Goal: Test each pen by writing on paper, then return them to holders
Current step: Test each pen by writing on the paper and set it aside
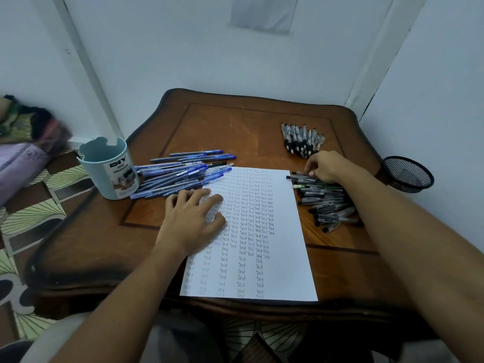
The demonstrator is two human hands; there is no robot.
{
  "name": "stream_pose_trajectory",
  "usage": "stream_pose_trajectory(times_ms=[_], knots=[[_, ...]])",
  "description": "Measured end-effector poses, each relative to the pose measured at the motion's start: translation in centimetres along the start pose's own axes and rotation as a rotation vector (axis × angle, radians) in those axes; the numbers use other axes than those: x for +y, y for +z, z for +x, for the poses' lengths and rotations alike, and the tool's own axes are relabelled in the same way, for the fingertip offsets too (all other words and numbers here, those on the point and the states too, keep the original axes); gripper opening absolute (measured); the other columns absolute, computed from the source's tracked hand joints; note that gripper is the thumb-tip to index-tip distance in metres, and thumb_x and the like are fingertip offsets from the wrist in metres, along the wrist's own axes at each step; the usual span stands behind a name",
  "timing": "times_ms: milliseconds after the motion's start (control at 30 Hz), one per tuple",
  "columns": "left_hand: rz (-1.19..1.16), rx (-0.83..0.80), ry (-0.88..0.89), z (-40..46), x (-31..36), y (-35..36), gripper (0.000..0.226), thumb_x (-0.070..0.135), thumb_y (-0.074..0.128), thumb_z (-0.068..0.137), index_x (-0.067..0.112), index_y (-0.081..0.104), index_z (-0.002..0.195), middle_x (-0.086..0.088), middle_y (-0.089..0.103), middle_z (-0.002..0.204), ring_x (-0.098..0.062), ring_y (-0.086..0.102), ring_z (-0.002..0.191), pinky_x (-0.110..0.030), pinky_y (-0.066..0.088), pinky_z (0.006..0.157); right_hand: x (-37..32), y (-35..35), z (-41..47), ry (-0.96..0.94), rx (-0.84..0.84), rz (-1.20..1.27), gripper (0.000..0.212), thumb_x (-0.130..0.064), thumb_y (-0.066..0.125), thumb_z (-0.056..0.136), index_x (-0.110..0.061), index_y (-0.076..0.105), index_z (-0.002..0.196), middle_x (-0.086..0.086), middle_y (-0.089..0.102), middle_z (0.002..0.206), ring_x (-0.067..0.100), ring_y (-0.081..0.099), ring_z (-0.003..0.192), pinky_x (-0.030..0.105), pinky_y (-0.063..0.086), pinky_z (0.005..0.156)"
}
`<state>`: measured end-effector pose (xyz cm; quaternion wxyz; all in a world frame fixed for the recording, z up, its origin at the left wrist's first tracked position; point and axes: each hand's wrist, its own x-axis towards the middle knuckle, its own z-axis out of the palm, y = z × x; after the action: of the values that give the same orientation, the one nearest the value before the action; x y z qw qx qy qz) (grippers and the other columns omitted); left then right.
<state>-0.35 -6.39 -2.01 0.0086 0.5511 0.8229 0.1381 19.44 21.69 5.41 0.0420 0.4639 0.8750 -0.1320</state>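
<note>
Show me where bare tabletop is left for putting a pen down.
Bare wood lies behind the paper, between the blue pens and the far grey pens, and near the left hand toward the table's left edge. It is crowded among the black pens under the right hand.

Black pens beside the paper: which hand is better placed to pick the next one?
Right. The right hand already touches the black pens; the left hand lies flat on the paper, steadying it.
</note>
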Motion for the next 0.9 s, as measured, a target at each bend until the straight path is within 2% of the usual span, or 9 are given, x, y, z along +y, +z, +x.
stream_pose_trajectory(times_ms=[100, 200, 300, 400, 500, 600, 667, 767, 900], knots=[[0.008, 0.005, 0.004, 0.1, 0.0, 0.0, 0.054, 0.061, 0.024, 0.088, 0.045, 0.045, 0.135, 0.014, 0.039, 0.148, -0.013, 0.029, 0.129, -0.045, 0.016, 0.111, 0.0, 0.0, 0.0, -0.009, 0.002, -0.020, 0.009, -0.010, 0.062, 0.097, -0.016, 0.066, 0.103, 0.009, 0.066, 0.112, 0.021, 0.055, 0.094, 0.031, 0.043, 0.080], [0.010, 0.008, 0.005, 0.1, -0.1, 0.1, 0.055, 0.061, 0.024, 0.088, 0.044, 0.046, 0.135, 0.014, 0.039, 0.148, -0.014, 0.030, 0.129, -0.045, 0.016, 0.111, 0.2, 0.1, -0.1, -0.023, 0.018, -0.025, 0.011, -0.010, 0.057, 0.099, -0.018, 0.062, 0.105, 0.008, 0.065, 0.113, 0.023, 0.058, 0.096, 0.036, 0.049, 0.082], [0.004, 0.008, 0.007, 0.0, -0.2, 0.2, 0.056, 0.062, 0.024, 0.087, 0.044, 0.046, 0.135, 0.014, 0.039, 0.148, -0.014, 0.030, 0.129, -0.045, 0.016, 0.111, 0.4, 0.0, -0.4, -0.091, 0.124, 0.043, 0.024, -0.008, 0.049, 0.102, -0.017, 0.060, 0.121, 0.008, 0.057, 0.118, 0.024, 0.055, 0.099, 0.035, 0.045, 0.080], [-0.001, 0.014, 0.005, 0.0, -0.2, 0.2, 0.056, 0.061, 0.024, 0.087, 0.043, 0.047, 0.135, 0.014, 0.040, 0.147, -0.014, 0.030, 0.129, -0.045, 0.016, 0.111, 0.3, -0.2, -1.0, -0.183, 0.292, 0.167, 0.034, -0.015, 0.042, 0.106, -0.021, 0.050, 0.138, 0.010, 0.048, 0.129, 0.020, 0.052, 0.099, 0.032, 0.045, 0.083], [-0.003, 0.021, 0.008, 0.0, -0.2, 0.2, 0.057, 0.062, 0.023, 0.086, 0.043, 0.048, 0.134, 0.013, 0.041, 0.147, -0.015, 0.031, 0.129, -0.046, 0.017, 0.110, -0.7, 0.2, -2.4, -0.170, 0.414, 0.493, 0.046, -0.017, 0.038, 0.107, -0.034, 0.040, 0.149, 0.005, 0.046, 0.115, 0.013, 0.046, 0.070, 0.024, 0.041, 0.060], [-0.008, 0.018, 0.005, 0.0, -0.1, 0.1, 0.059, 0.063, 0.021, 0.085, 0.044, 0.048, 0.134, 0.013, 0.042, 0.147, -0.015, 0.031, 0.129, -0.045, 0.016, 0.109, -2.6, 1.1, -4.6, -0.055, 0.414, 1.035, 0.043, -0.019, 0.038, 0.107, -0.045, 0.050, 0.138, -0.004, 0.053, 0.099, 0.009, 0.035, 0.052, 0.024, 0.032, 0.044], [-0.005, 0.013, 0.002, 0.0, 0.0, 0.0, 0.059, 0.063, 0.021, 0.084, 0.044, 0.048, 0.134, 0.013, 0.041, 0.147, -0.014, 0.030, 0.129, -0.043, 0.016, 0.108, -3.8, 1.9, -5.9, 0.007, 0.364, 1.234, 0.040, -0.016, 0.040, 0.106, -0.045, 0.059, 0.127, -0.001, 0.053, 0.083, 0.009, 0.034, 0.050, 0.025, 0.029, 0.041], [0.000, 0.012, 0.001, 0.0, 0.0, 0.0, 0.060, 0.063, 0.021, 0.084, 0.044, 0.047, 0.135, 0.013, 0.041, 0.148, -0.013, 0.029, 0.130, -0.043, 0.016, 0.108, -5.2, 2.8, -7.3, 0.053, 0.292, 1.454, 0.034, -0.011, 0.043, 0.103, -0.037, 0.062, 0.115, 0.004, 0.048, 0.074, 0.008, 0.032, 0.047, 0.022, 0.024, 0.040], [-0.002, 0.012, -0.001, 0.0, 0.1, -0.1, 0.062, 0.064, 0.020, 0.083, 0.044, 0.048, 0.135, 0.014, 0.041, 0.148, -0.013, 0.029, 0.130, -0.043, 0.016, 0.108, -6.0, 3.7, -8.2, 0.052, 0.243, 1.630, 0.033, -0.005, 0.049, 0.101, -0.027, 0.058, 0.123, 0.006, 0.055, 0.071, 0.008, 0.035, 0.048, 0.021, 0.027, 0.039]])
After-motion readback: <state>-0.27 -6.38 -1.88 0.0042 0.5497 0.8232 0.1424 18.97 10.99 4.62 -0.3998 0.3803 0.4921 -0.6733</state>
